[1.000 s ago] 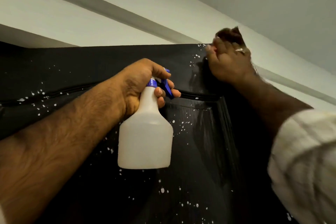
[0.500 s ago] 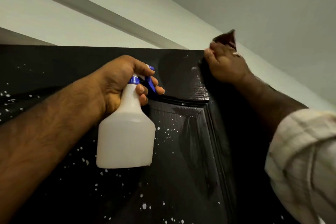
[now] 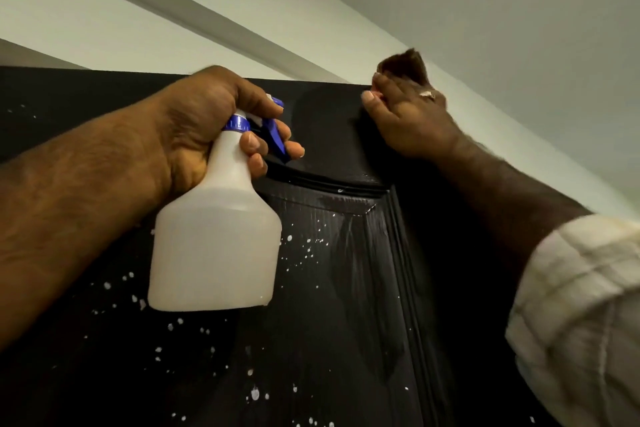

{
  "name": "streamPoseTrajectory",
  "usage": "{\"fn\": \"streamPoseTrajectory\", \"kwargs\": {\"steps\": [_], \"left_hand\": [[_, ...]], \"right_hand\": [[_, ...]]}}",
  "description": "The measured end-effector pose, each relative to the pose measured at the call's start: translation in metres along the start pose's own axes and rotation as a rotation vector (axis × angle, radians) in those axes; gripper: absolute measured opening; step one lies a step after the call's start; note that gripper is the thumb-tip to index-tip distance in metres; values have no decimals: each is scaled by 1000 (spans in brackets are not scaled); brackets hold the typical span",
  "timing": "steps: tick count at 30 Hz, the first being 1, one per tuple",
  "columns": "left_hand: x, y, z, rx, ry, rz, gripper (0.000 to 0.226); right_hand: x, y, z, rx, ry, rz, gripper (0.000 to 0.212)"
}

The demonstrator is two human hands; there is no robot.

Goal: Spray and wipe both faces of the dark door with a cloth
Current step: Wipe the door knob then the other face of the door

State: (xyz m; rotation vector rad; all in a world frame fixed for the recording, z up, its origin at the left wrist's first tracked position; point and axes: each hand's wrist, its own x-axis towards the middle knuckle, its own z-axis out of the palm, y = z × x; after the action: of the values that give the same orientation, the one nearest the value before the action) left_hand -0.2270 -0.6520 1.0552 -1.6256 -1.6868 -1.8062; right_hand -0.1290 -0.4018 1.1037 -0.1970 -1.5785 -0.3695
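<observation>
The dark door (image 3: 329, 340) fills the lower frame, its panelled face speckled with white spray droplets. My left hand (image 3: 207, 121) grips the neck of a white spray bottle (image 3: 214, 239), fingers on its blue trigger (image 3: 273, 135), nozzle toward the door's top. My right hand (image 3: 405, 121) presses a dark brown cloth (image 3: 405, 68) flat against the door's top right corner. Most of the cloth is hidden under the hand; one corner sticks up above the door's top edge.
Pale wall and ceiling (image 3: 485, 10) sit above the door, crossed by a diagonal moulding (image 3: 180, 7). My cream sleeve (image 3: 581, 315) is at the lower right. The door's right edge (image 3: 408, 288) runs down beside my right forearm.
The view shifted slightly. My right hand stayed at the door's top right corner with the cloth, and droplets there have been wiped away. My left hand holds the bottle in much the same pose.
</observation>
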Motion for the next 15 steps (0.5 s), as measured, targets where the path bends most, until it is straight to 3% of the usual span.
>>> {"fn": "streamPoseTrajectory", "kwargs": {"steps": [3,7,10,13,15], "left_hand": [[-14,1,7,-99,70,-72,16],[-32,7,2,-154,21,-99,18],[-39,9,0,-158,0,-133,18],[-39,13,0,-159,1,-156,18],[-40,18,-4,-164,13,-135,18]], "right_hand": [[-11,-40,14,-1,-11,-124,74],[-82,-57,6,12,-77,-261,74],[-93,-30,-3,-32,-24,-178,75],[-41,-24,-15,-45,48,12,80],[-8,-43,-23,-55,32,28,79]]}}
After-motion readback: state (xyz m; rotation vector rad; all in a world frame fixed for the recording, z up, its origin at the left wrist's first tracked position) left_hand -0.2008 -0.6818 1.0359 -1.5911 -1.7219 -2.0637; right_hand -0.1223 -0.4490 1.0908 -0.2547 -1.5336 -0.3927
